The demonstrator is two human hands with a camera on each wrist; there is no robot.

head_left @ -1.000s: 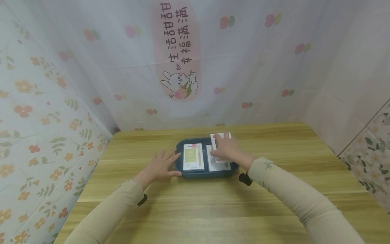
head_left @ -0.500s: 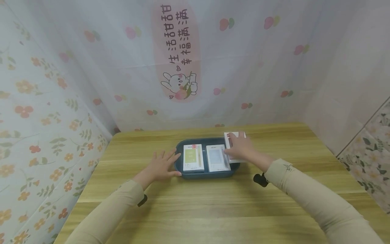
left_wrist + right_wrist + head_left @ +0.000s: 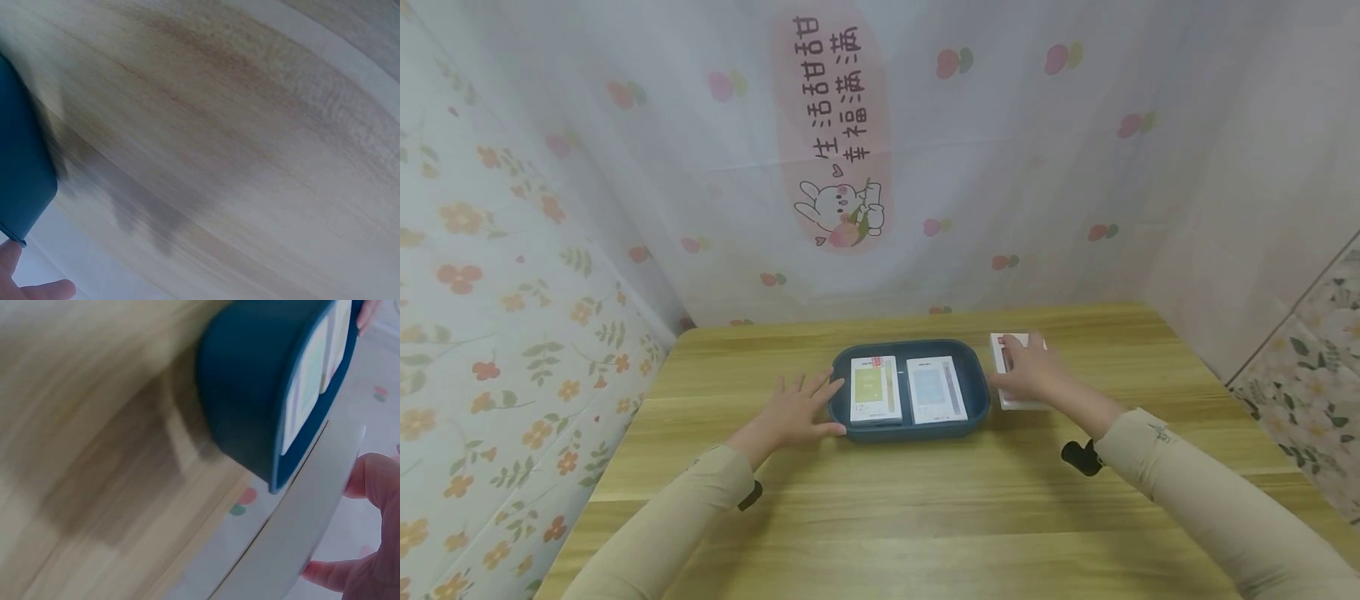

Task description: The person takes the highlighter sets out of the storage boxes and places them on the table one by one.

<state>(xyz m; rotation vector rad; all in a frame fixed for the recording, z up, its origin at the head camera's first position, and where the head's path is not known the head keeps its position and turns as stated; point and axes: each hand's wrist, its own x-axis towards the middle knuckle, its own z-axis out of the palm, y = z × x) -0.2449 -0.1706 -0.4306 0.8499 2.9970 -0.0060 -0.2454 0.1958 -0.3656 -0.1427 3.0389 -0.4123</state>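
In the head view a dark blue oval tray (image 3: pixel 913 432) sits on the table with two flat boxes inside. One white box with a yellow-green panel (image 3: pixel 869 387) lies on its left side, another with a pale blue panel (image 3: pixel 931 392) on its right. My left hand (image 3: pixel 796 408) has its fingers spread, fingertips at the tray's left rim. Just right of the tray, my right hand (image 3: pixel 1033 372) grips a white flat box (image 3: pixel 300 519) with a small red mark at its corner. The right wrist view shows thumb and fingers along that box's edge; the palm covers most of its face from above.
The wood-grain table (image 3: pixel 895 517) extends around the tray, its back edge close behind. A printed white curtain (image 3: pixel 1000 167) hangs behind it, and a floral curtain (image 3: pixel 512 317) stands at the left. A black wrist device (image 3: pixel 1082 458) hangs below the right sleeve.
My right hand has carried the white box rightward from over the tray to beyond its right end, uncovering the pale blue-panelled box. The left hand has stayed at the rim.
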